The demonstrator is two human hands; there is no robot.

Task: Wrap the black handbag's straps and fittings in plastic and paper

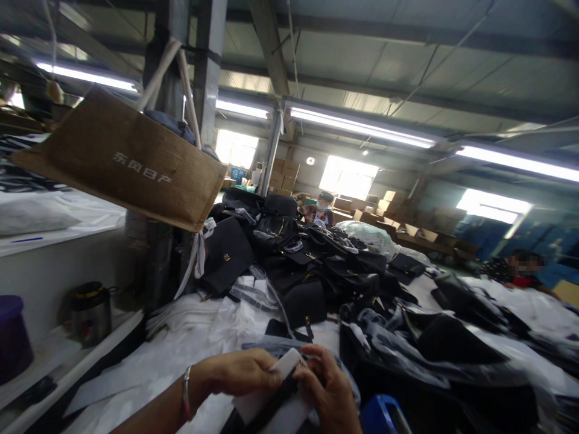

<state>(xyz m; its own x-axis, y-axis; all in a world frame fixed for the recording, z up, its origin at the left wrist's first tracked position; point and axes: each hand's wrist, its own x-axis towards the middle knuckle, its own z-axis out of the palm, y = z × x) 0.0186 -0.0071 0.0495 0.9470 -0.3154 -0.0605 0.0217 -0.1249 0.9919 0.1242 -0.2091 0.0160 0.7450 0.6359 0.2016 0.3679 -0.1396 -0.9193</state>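
At the bottom centre, my left hand is closed with its thumb on a white wrapping sheet, which looks like thin paper or foam. A black strap runs below and between the white layers. My right hand pinches the sheet's upper right edge, where a small metal-coloured bit shows between the fingers. Exactly what those fingertips hold is partly hidden. Just beyond the hands lie clear plastic film and a black handbag with a gold clasp.
A large pile of black handbags covers the table ahead. White sheets spread to the left. A brown tote bag hangs from a pillar at upper left. A blue object sits right of my hands. Two people are farther back.
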